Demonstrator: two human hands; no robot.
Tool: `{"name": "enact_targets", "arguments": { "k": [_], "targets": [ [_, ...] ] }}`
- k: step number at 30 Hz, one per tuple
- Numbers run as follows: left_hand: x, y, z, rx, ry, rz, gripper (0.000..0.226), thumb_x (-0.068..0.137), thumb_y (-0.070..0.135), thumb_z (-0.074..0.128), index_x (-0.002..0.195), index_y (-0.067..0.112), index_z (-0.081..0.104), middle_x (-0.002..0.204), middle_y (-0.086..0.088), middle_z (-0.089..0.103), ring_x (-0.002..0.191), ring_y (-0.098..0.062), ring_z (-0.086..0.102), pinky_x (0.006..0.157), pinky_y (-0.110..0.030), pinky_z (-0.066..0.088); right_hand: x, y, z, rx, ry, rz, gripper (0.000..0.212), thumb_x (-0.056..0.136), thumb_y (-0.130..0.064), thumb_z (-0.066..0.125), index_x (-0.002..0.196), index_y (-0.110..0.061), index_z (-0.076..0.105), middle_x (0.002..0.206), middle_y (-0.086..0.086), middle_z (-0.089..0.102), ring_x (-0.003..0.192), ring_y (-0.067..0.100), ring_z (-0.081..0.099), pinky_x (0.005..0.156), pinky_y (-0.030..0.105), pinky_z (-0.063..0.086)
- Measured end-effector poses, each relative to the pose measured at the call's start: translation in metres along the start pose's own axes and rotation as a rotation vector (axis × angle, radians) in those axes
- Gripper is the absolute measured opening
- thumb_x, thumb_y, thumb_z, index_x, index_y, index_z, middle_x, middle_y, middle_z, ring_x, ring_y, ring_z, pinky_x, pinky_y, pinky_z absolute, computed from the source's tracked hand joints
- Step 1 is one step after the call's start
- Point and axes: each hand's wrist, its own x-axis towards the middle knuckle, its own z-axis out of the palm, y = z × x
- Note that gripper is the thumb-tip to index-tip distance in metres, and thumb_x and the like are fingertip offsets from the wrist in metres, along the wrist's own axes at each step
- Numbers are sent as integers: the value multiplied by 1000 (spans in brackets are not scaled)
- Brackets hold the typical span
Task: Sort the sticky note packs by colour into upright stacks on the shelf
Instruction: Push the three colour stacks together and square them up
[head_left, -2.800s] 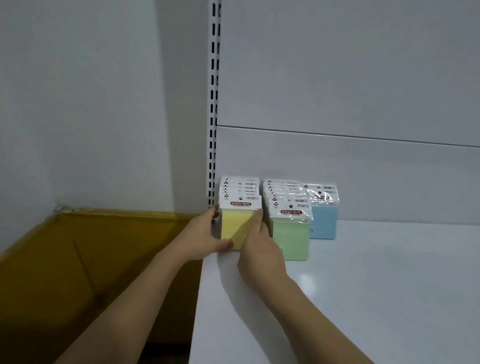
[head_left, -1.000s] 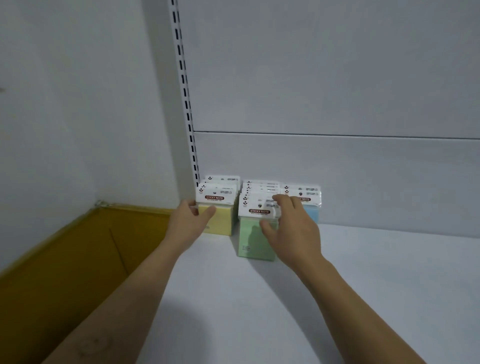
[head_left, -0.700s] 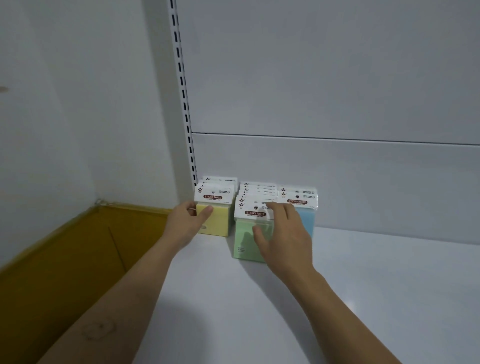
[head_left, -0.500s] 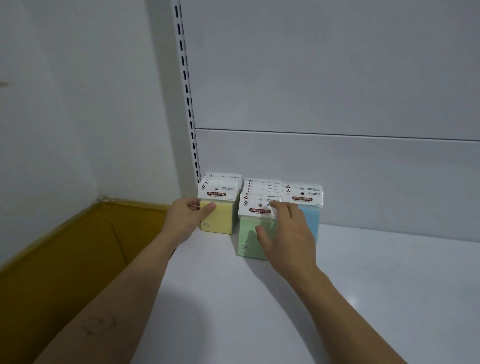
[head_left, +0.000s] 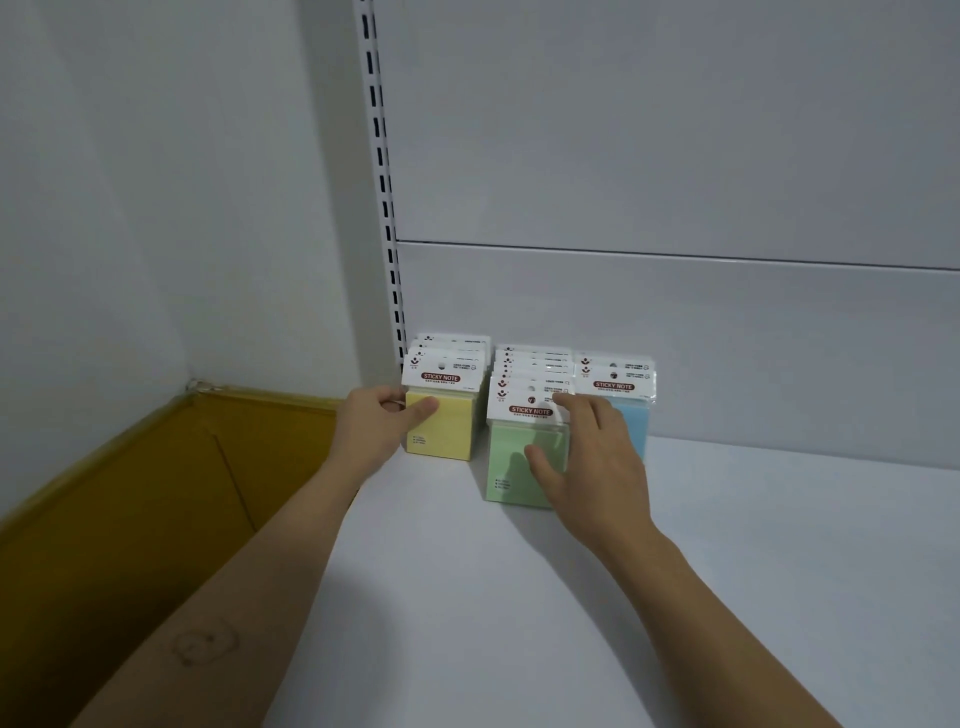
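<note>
Surface: a white shelf (head_left: 675, 597), smooth, with a faint sheen. Behind it a pale grey back panel (head_left: 675, 338) with one horizontal seam. A white slotted upright (head_left: 385, 208) runs down the panel's left edge to the shelf. A plain side wall (head_left: 156, 208) closes the corner on the left. Below that wall, beside the shelf's left edge, sits an ochre box (head_left: 156, 493), open-topped; its interior is dim.

Labels: every pack carries a white header card (head_left: 613, 375) with "STICKY NOTE" in white letters on a dark red banner. We read this on the front pack of each row. The small print beside the logo and the lines at the lower left of the coloured faces are too small to read.

Counts: three upright rows against the back panel, side by side. In the yellow stack (head_left: 452, 431), nearest the upright, we count about four headers. The green stack (head_left: 511, 470), in the middle, shows about six and reaches furthest forward. The blue stack (head_left: 635, 423), on the right, shows two. Two hands, both bare-armed.

Hands: the left hand (head_left: 374, 426) grasps the yellow stack, thumb across the front face, fingers curled at its left side. The right hand (head_left: 597, 457) holds the green stack, thumb on the green face, fingertips on the front header's right part; it covers part of the blue stack.
</note>
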Motion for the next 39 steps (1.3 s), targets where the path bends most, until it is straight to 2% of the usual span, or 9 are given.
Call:
{"name": "enact_targets", "arguments": {
  "k": [9,14,15,17,19,21,23,29,39],
  "targets": [
    [-19,-3,9,11,70,26,39,76,44,74,104,17,69,91,6,72,80,-7,68,75,-26,56,-4,10,-3,26,-47,89,69,80,-34,72,139,-17,40,139,0,43,128,18,38,97,31,40],
    [-24,-2,5,175,180,50,61,75,47,74,123,13,56,121,-3,60,112,-18,56,97,-39,47,-7,15,-4,112,-83,156,77,77,-33,76,141,-24,35,138,-4,41,124,16,43,93,32,44],
    [-30,3,5,267,256,120,57,78,44,72,123,13,54,124,-5,55,116,-21,49,99,-38,43,-7,16,-4,132,-91,172,78,76,-33,77,140,-26,35,136,-5,41,121,16,46,91,33,45],
    [-47,16,8,435,391,453,42,82,34,69,115,12,56,117,-8,53,112,-23,43,95,-33,38,-7,19,-6,165,-125,209,79,75,-33,78,140,-28,34,133,-7,43,114,15,51,88,34,47],
    [-61,30,15,558,304,720,34,81,32,68,109,15,58,105,-2,57,101,-21,47,85,-32,41,-7,21,-8,183,-174,246,78,74,-33,79,138,-28,35,128,-7,47,108,15,55,86,33,47],
    [-74,43,25,619,42,598,40,80,42,68,113,24,55,101,10,55,95,-14,55,78,-33,47,-7,24,-7,185,-217,271,77,73,-33,80,137,-26,37,124,-6,50,103,16,58,85,34,48],
    [-84,45,37,659,-86,397,52,75,50,70,118,31,49,107,15,55,94,-11,58,79,-34,49,-8,26,-6,175,-252,267,73,72,-35,80,133,-26,42,121,-6,53,99,16,59,83,33,48],
    [-102,20,61,481,-102,299,77,72,33,79,131,34,29,117,9,58,99,-13,62,81,-37,55,-13,24,-1,121,-327,227,62,76,-30,72,130,-26,42,118,-4,56,107,19,56,82,32,46],
    [-94,26,81,682,73,326,65,73,32,75,125,23,37,120,1,53,109,-21,54,75,-38,48,-5,28,17,48,-236,210,34,80,-24,60,111,-17,46,104,2,59,96,25,58,73,34,45]
  ]
}}
